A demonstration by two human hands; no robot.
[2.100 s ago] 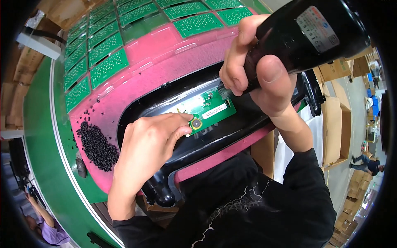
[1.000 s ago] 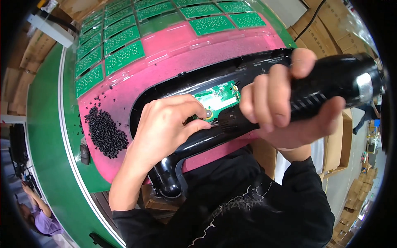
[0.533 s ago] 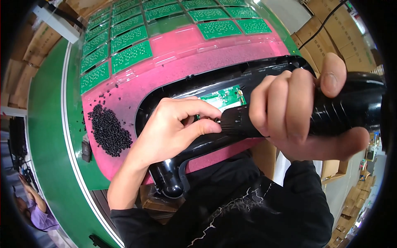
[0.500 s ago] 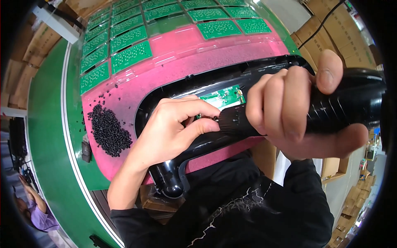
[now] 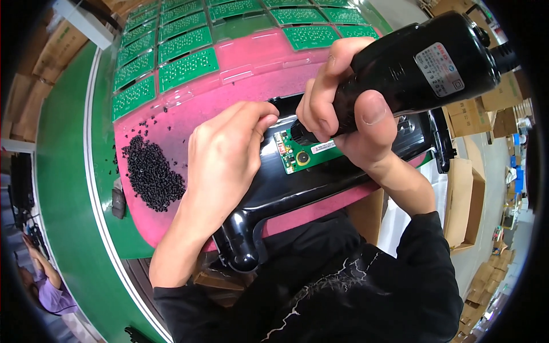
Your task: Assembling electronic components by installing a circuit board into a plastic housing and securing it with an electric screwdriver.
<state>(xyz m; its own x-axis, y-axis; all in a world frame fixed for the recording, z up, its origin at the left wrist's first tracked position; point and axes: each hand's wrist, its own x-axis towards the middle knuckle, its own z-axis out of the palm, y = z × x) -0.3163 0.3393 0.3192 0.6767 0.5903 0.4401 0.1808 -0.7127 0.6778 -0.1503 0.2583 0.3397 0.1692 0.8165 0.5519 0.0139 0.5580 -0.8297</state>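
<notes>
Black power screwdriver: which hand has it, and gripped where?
The right hand holds the black power screwdriver around the lower end of its barrel. The left hand holds nothing; it rests on the black housing.

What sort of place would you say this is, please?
Probably an electronics assembly line: the right hand holds an electric screwdriver over a small circuit board, with rows of green boards and loose black screws nearby.

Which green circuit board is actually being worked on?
The small green board seated in the black housing, under the black electric screwdriver. The other boards lie in rows farther up.
</notes>
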